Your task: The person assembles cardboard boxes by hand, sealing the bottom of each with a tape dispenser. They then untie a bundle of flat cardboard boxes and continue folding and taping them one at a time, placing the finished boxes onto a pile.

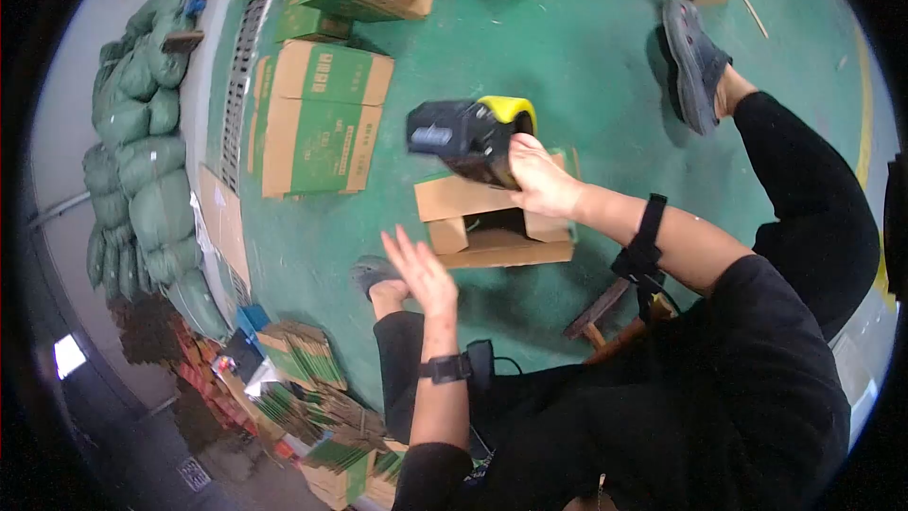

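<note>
My right hand (544,175) is wrapped round a black-and-yellow hand-held power tool (463,137). Motion blur hides what kind of tool it is. Below the tool, an open cardboard box (501,254) rests on the floor, its flaps spread and its inside dark. Part of the box is covered by my right hand and the tool. My left hand (421,274) is held up just left of the box, fingers stretched out, with nothing in it.
Green-and-brown cartons (326,118) stand on the green floor (586,38), with more at the top edge. Flattened cardboard (303,355) is stacked at lower left. Green sacks (156,180) are piled along the left. My shoes (692,66) flank the work area.
</note>
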`<action>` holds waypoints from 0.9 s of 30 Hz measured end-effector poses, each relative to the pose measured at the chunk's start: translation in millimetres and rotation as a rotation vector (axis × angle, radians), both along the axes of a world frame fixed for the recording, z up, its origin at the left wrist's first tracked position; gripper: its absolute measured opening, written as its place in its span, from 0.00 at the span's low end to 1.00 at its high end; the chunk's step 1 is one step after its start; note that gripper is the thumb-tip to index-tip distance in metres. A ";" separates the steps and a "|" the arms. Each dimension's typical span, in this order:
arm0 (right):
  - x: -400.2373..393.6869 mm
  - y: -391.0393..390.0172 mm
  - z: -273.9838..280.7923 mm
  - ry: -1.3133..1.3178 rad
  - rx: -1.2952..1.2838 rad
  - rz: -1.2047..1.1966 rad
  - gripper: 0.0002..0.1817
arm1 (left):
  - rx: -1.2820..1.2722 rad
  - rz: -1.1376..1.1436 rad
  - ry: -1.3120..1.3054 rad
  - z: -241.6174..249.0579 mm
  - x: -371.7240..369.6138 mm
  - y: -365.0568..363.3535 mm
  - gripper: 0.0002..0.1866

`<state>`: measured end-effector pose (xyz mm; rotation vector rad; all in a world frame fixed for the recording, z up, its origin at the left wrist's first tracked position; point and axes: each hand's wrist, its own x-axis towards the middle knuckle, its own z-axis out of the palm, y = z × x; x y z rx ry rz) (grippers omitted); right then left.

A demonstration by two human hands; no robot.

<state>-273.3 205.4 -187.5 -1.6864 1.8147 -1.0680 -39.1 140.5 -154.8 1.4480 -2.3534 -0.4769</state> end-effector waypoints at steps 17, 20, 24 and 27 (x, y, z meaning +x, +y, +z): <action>27.7 -12.3 1.3 0.279 -0.289 0.003 0.11 | -0.083 0.031 0.073 -41.9 -48.4 -31.7 0.17; 22.8 -9.4 6.1 0.191 -0.210 -0.055 0.13 | 0.083 0.153 0.051 -26.3 -56.2 -26.4 0.17; 31.8 -4.0 -10.1 0.241 -0.130 -0.036 0.15 | 0.092 0.169 -0.047 -52.1 -46.5 -30.1 0.19; 31.7 -3.5 -19.4 0.289 -0.066 0.003 0.20 | 0.034 0.082 -0.061 -63.7 -43.8 -37.0 0.20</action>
